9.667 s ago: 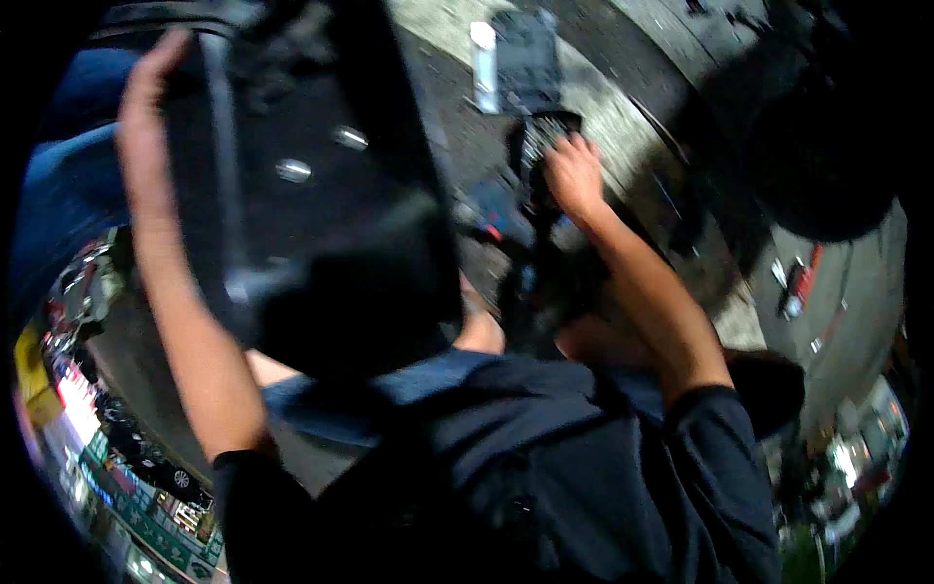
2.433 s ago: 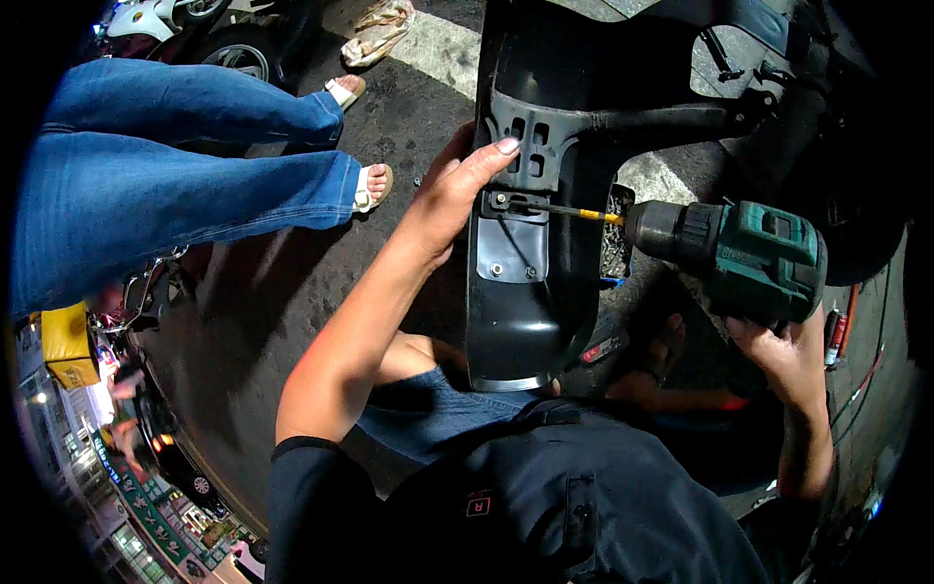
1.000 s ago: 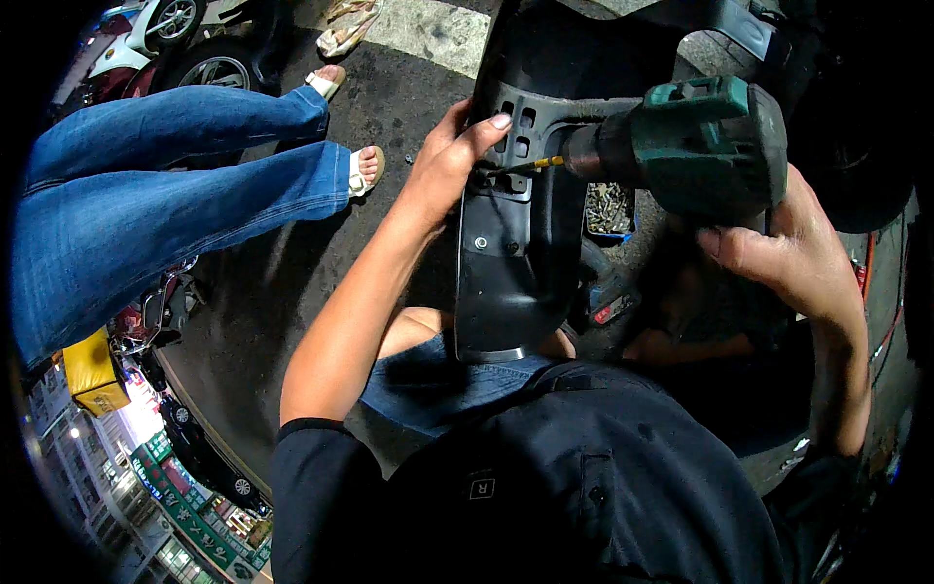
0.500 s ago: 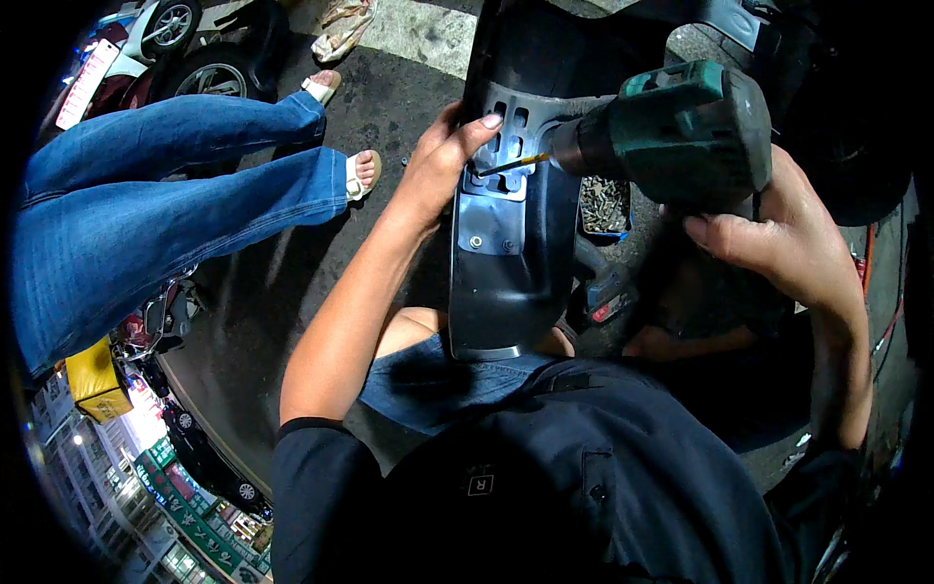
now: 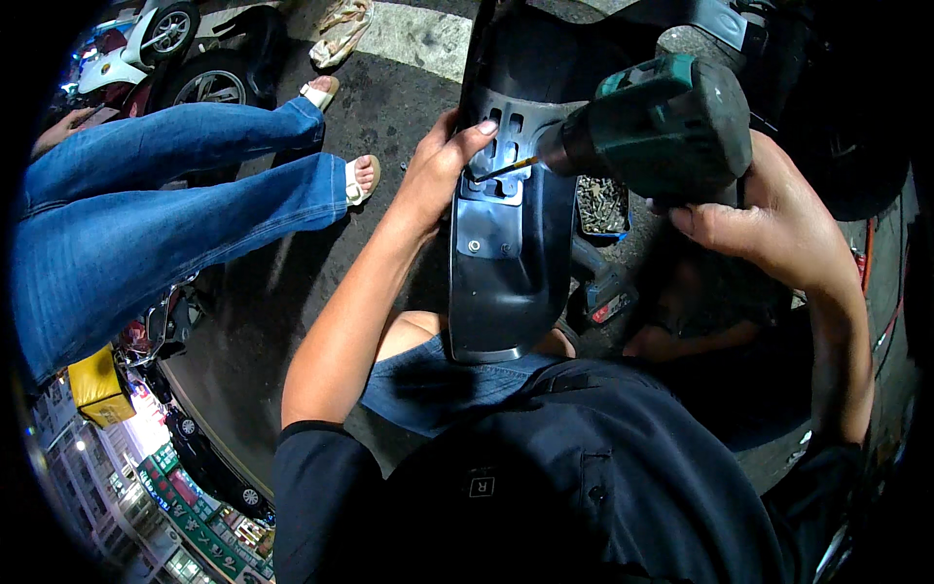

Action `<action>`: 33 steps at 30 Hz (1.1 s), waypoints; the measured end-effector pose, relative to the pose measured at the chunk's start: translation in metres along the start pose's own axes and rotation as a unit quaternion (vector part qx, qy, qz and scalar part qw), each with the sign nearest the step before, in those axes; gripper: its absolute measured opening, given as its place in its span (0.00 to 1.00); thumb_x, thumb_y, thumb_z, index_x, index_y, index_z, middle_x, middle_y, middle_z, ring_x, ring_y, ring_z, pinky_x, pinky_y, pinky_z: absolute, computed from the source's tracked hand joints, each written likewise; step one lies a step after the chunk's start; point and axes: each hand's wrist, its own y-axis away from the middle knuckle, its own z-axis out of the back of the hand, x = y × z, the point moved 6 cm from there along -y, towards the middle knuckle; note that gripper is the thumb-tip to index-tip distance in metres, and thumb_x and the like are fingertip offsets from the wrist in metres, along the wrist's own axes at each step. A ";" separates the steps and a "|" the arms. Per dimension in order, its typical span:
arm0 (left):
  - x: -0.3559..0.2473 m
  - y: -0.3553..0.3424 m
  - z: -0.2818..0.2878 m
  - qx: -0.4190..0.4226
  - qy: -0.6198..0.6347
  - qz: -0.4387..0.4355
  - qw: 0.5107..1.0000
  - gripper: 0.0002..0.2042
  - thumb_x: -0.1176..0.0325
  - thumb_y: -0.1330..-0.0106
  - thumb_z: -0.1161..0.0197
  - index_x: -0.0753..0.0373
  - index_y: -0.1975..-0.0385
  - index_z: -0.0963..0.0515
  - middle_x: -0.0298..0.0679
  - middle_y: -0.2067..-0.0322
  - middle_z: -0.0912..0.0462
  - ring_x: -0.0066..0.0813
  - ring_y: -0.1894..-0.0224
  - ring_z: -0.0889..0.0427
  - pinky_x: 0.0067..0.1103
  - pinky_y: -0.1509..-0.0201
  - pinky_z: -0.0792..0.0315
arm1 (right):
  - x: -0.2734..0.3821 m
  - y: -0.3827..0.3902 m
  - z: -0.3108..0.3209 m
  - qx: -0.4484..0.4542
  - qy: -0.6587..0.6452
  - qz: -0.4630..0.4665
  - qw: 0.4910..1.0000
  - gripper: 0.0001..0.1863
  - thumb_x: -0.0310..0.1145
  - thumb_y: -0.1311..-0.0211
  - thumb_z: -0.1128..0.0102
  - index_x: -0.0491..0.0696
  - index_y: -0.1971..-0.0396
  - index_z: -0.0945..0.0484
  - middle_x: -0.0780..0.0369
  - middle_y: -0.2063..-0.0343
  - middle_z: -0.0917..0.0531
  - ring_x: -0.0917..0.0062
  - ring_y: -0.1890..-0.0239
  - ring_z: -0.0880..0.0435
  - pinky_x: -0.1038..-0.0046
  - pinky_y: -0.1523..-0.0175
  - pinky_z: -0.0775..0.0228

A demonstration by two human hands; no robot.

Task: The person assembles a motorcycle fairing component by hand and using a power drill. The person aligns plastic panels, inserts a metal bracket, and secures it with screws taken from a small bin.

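Note:
My right hand [image 5: 759, 214] grips a green and black power drill [image 5: 662, 131] by its handle. Its thin bit [image 5: 511, 169], yellowish near the chuck, points left, the dark tip at a metal bracket [image 5: 491, 219] with several slots and two bolts. That bracket sits on a long black plastic fender [image 5: 506, 311], upright in front of me with its lower end over my lap. My left hand [image 5: 438, 175] is wrapped round the fender's left edge, thumb on the slotted plate near the bit's tip. Whether the tip is in the material cannot be made out.
A tray of screws [image 5: 603, 206] lies right of the fender, with a second power tool [image 5: 603, 292] below it. At left another person in blue jeans [image 5: 195, 214] and sandals stands close. Motorcycle parts, a wheel [image 5: 216, 86] and a cloth [image 5: 341, 29] lie beyond.
The drill and my right hand have shifted slightly left and up, the bit's tip staying by the bracket. A bystander's hand with a phone-like object shows at far left.

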 end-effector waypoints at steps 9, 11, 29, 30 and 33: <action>0.003 -0.002 0.001 0.006 0.012 0.002 1.000 0.32 0.50 0.42 0.38 0.71 0.44 0.31 0.47 0.53 0.23 0.32 0.53 0.24 0.24 0.47 0.32 | 0.003 0.000 -0.001 -0.004 0.008 0.029 1.000 0.26 0.35 0.55 0.33 0.40 0.53 0.25 0.60 0.60 0.21 0.74 0.55 0.25 0.71 0.45 0.35; 0.009 -0.002 0.003 -0.008 0.012 0.027 1.000 0.31 0.50 0.42 0.38 0.69 0.45 0.30 0.46 0.54 0.23 0.31 0.53 0.24 0.23 0.47 0.32 | 0.001 -0.001 -0.002 0.010 0.028 0.023 0.999 0.27 0.36 0.54 0.33 0.39 0.54 0.26 0.60 0.60 0.21 0.73 0.56 0.25 0.71 0.45 0.35; 0.008 0.002 0.005 -0.020 -0.012 0.022 0.999 0.34 0.49 0.42 0.39 0.71 0.44 0.33 0.48 0.53 0.24 0.34 0.53 0.24 0.24 0.47 0.31 | -0.012 0.002 -0.003 0.008 0.011 0.080 0.997 0.27 0.34 0.53 0.33 0.39 0.51 0.25 0.58 0.59 0.20 0.73 0.55 0.25 0.71 0.45 0.35; 0.009 0.002 0.005 -0.020 -0.013 0.022 0.999 0.34 0.49 0.42 0.39 0.71 0.44 0.33 0.48 0.53 0.24 0.34 0.53 0.24 0.24 0.47 0.31 | -0.012 0.002 -0.003 0.008 0.009 0.081 0.997 0.27 0.34 0.53 0.33 0.39 0.51 0.25 0.58 0.59 0.20 0.73 0.55 0.25 0.71 0.45 0.35; 0.008 0.002 0.005 -0.024 -0.013 0.014 1.000 0.35 0.48 0.43 0.39 0.71 0.43 0.33 0.48 0.53 0.24 0.34 0.53 0.24 0.24 0.48 0.30 | -0.009 0.004 -0.004 0.017 -0.011 0.082 0.996 0.27 0.34 0.52 0.33 0.39 0.51 0.26 0.58 0.59 0.20 0.73 0.55 0.25 0.71 0.45 0.35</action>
